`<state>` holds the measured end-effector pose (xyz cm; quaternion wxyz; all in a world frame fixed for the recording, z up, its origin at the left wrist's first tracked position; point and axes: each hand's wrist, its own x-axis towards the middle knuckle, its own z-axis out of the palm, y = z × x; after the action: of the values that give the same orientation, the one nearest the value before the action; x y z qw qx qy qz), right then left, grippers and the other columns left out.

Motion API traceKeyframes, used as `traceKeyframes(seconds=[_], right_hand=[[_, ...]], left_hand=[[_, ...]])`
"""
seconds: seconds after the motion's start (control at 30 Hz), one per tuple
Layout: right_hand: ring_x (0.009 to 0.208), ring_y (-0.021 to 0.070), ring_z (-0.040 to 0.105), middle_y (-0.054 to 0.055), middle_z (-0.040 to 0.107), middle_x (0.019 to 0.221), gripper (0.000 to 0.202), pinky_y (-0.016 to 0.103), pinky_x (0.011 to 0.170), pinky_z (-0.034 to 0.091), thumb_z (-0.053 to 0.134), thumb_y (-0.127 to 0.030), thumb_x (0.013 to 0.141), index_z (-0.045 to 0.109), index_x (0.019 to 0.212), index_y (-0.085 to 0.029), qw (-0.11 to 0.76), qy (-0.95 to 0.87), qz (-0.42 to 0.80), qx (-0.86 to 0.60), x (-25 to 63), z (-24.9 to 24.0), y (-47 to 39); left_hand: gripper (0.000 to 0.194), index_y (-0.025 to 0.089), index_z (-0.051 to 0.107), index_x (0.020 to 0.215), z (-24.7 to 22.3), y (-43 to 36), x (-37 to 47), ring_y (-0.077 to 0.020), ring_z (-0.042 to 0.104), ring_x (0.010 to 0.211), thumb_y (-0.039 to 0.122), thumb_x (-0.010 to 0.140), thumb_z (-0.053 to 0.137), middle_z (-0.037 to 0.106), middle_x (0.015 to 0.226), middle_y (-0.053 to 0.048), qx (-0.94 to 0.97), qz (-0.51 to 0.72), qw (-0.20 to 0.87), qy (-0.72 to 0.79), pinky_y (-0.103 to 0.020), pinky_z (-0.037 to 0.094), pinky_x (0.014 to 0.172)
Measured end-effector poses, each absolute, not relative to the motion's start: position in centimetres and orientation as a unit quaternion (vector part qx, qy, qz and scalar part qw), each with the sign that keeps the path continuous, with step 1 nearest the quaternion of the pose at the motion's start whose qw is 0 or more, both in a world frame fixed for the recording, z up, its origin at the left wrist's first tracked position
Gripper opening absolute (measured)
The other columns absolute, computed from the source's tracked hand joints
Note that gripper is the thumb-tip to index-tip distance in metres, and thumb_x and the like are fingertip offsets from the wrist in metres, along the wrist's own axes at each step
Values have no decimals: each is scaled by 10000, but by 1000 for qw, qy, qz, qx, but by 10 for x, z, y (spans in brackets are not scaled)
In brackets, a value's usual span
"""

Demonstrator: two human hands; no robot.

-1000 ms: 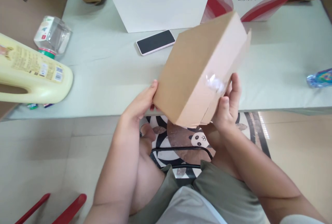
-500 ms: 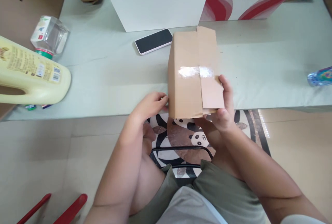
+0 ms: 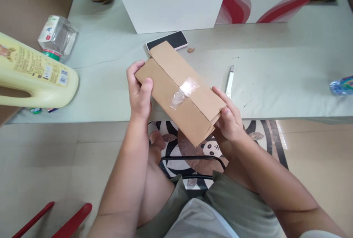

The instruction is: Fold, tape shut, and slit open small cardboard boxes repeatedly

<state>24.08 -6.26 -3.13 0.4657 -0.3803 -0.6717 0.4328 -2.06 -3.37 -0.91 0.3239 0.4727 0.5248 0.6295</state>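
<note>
Between my two hands is a brown cardboard box (image 3: 171,83), tilted and turned at a slant over the table's front edge. Clear tape crosses the seam in the middle of its upper face. My left hand (image 3: 139,89) grips the far left end, thumb on top. At the near right corner my right hand (image 3: 229,114) is closed on the box, its thumb by the flap end. Beyond the right hand lies a white utility knife (image 3: 230,81) on the table. A phone (image 3: 173,41) rests behind the box, partly covered by it.
On the pale green table (image 3: 275,65), a large white box (image 3: 171,2) and a red-and-white carton (image 3: 270,2) stand at the back. At left are a yellow jug (image 3: 35,72) and a clear bottle (image 3: 59,35). A small bottle (image 3: 342,85) lies far right, a cardboard scrap (image 3: 191,50) near the phone.
The box has turned from upright to a slant, its far end swinging left. My left hand has moved up and taken hold of that end. The utility knife and cardboard scrap have come into view.
</note>
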Motion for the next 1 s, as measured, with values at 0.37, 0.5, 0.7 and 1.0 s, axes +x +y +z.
traceKeyframes(seconds=[0.37,0.5,0.7,1.0], right_hand=[[1081,332,596,154,623,1160,377,573,960,500,628,-366,818,737,1151,-228,271,-685,125,-665,276,-39,-25],[930,310,549,136,612,976,298,561,917,467,633,-389,814,735,1035,-216,197,-700,89,-681,280,-44,-19],[669,159,463,5,554,785,181,338,675,401,609,-283,777,580,947,-228,273,-619,227,-700,270,-24,-21],[559,80,442,-53,500,721,143,233,526,348,641,-242,819,509,875,-232,602,-569,262,-495,255,-29,-36]], left_hand=[[465,338,509,1227,-9,-33,-13,-271,640,1124,597,851,601,639,1156,-44,449,638,323,536,-404,537,970],[454,332,527,1216,-10,-33,-13,-253,647,1041,577,845,619,642,1125,-41,449,647,318,528,-387,546,915],[574,323,522,1251,-28,-26,-27,-238,655,975,695,827,634,632,1149,-49,496,636,294,513,-390,573,834],[535,359,502,1304,-41,-23,-30,-242,666,1030,695,894,576,630,1234,-56,542,626,278,487,-399,595,852]])
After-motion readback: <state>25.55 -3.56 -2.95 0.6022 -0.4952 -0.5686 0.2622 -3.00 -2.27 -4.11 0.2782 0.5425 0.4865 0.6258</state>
